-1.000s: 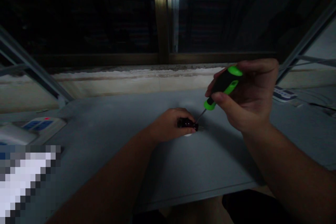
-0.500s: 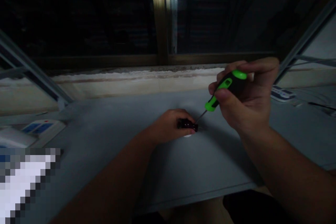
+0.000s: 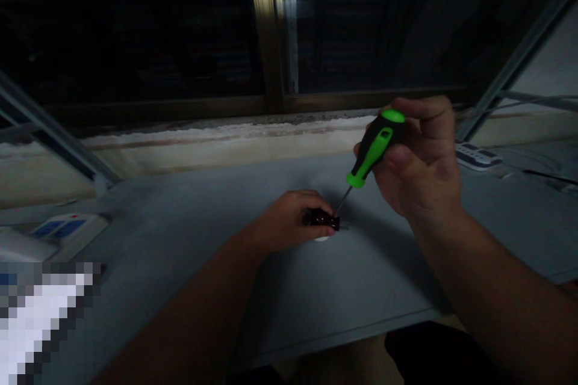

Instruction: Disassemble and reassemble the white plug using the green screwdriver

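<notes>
My left hand point(image 3: 291, 222) is closed around a small glossy dark-red or black object point(image 3: 321, 218), low over the tabletop. Thin pale bits stick out past the object's right end; its kind is hard to make out. Beneath it shows the edge of something white and round point(image 3: 321, 239). In my right hand point(image 3: 419, 162) is a green and black screwdriver point(image 3: 374, 147), gripped by its handle with the fingers around it. The screwdriver slants down to the left, and its tip meets the dark object near its right end, by my left fingertips.
Grey tabletop point(image 3: 189, 210) surrounds my hands. On the left stand a white power strip point(image 3: 83, 234) and a blurred-out bright screen point(image 3: 40, 319). Another power strip point(image 3: 478, 156) and cables lie at the right. Behind are a low wall, a dark window and slanted metal posts.
The screwdriver handle has turned in my right hand and stands a little steeper, with the fingers shifted around it. My left hand keeps its hold. The view has moved slightly.
</notes>
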The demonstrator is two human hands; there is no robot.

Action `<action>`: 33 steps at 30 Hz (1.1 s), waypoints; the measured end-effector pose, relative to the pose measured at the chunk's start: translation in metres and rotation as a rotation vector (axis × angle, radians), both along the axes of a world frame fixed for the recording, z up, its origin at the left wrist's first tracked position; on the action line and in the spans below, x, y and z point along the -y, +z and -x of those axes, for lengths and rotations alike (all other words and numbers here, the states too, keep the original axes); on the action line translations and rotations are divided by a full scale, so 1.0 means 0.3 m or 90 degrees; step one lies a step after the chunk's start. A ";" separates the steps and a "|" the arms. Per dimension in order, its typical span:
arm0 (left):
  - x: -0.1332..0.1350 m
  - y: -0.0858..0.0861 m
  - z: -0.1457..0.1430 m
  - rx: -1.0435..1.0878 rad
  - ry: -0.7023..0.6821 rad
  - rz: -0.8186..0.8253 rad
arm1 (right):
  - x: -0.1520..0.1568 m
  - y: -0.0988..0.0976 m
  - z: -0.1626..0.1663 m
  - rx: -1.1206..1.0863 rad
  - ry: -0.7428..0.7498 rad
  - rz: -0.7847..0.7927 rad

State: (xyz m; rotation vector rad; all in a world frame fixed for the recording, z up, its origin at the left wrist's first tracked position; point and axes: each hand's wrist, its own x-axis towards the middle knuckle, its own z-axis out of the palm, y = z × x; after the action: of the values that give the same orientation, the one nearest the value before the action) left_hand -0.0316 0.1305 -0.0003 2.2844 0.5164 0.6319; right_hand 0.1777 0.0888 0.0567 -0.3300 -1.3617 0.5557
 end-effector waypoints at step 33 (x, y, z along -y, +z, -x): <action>0.015 0.011 -0.017 -0.009 -0.007 0.003 | 0.052 0.007 0.023 0.058 0.008 0.065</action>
State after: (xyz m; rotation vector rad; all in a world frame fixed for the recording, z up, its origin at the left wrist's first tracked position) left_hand -0.0264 0.1259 0.0030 2.2868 0.5106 0.6089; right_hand 0.1710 0.0731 0.0589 -0.4348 -1.4263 0.6281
